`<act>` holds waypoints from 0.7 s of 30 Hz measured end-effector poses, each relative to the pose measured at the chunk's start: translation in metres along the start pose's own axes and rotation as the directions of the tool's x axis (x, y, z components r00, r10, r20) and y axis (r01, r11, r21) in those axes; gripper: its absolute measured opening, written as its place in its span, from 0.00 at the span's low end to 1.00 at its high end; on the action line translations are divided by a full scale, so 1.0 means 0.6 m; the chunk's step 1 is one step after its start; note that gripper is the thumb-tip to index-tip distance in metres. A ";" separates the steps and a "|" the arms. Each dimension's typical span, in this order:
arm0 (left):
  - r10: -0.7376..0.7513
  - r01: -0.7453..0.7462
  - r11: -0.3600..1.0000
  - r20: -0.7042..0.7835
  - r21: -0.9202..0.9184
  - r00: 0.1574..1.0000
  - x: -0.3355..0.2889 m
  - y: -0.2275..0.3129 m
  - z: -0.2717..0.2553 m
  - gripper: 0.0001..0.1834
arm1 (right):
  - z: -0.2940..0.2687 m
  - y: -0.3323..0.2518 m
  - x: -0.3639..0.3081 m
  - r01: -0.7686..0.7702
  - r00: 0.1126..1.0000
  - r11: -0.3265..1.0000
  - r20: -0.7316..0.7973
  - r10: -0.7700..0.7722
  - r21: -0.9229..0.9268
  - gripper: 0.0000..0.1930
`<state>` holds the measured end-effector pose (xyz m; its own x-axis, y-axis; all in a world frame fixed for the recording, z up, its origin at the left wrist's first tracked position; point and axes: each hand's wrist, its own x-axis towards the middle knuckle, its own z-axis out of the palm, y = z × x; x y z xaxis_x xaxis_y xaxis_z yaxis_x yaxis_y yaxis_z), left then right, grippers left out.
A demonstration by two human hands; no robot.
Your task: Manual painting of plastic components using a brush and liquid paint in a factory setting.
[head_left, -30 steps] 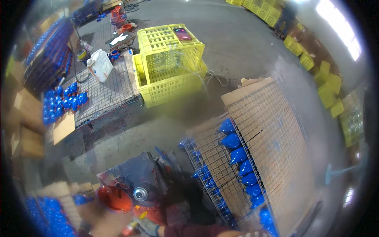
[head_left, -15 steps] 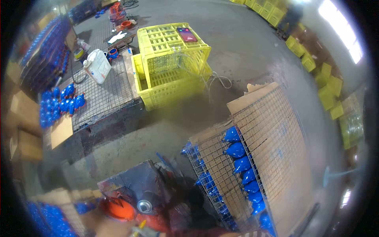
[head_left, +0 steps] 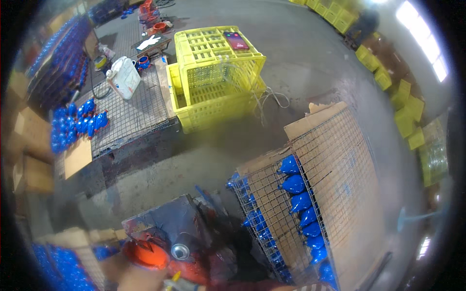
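Observation:
At the lower edge my left hand (head_left: 138, 280) is blurred, close against the near side of an orange bowl (head_left: 150, 256). Its fingers do not show clearly. Just right of it, my right hand (head_left: 187, 285) is mostly cut off by the picture's edge, and a small yellow-tipped thing (head_left: 175, 276) sticks up from it. What this thing is, I cannot make out. Behind the hands stands a round metal can (head_left: 180, 250) beside the bowl. Red-orange stains surround both, in front of a paint-stained dark panel (head_left: 160, 219).
Right of me, a wire rack (head_left: 264, 186) with cardboard holds several glossy blue pieces (head_left: 293, 184). Ahead are yellow crates (head_left: 213, 109) with a phone (head_left: 236, 40) on top. A mesh table (head_left: 128, 116) at left carries a white jug (head_left: 124, 78) and more blue pieces (head_left: 80, 123).
The whole scene has shifted slightly to the right in the picture. Both hands remain near the orange bowl, with little visible movement.

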<state>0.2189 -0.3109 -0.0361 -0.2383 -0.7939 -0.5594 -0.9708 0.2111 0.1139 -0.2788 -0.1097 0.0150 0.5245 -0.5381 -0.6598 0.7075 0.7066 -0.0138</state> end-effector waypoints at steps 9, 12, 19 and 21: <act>0.007 -0.007 1.000 -0.054 -0.003 0.999 -0.009 -0.016 0.003 0.21 | 0.024 0.000 -0.017 -0.024 1.000 0.999 -0.006 0.025 0.029 0.12; 0.009 -0.010 1.000 -0.070 -0.007 0.997 -0.015 -0.021 0.010 0.20 | 0.029 0.005 -0.024 -0.033 0.999 0.999 -0.012 0.034 0.038 0.11; 0.015 -0.017 1.000 -0.110 -0.023 0.994 -0.046 -0.047 0.037 0.19 | 0.039 0.042 -0.032 -0.053 0.998 0.997 -0.028 0.055 0.054 0.11; 0.027 -0.030 0.999 -0.117 -0.028 0.993 -0.053 -0.058 0.055 0.18 | 0.036 0.066 -0.035 -0.052 0.998 0.997 -0.041 0.054 0.065 0.11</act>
<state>0.2614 -0.2741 -0.0491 -0.2655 -0.8491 -0.4567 -0.9636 0.2186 0.1538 -0.2514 -0.0805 0.0447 0.5425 -0.4797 -0.6896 0.7088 0.7020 0.0692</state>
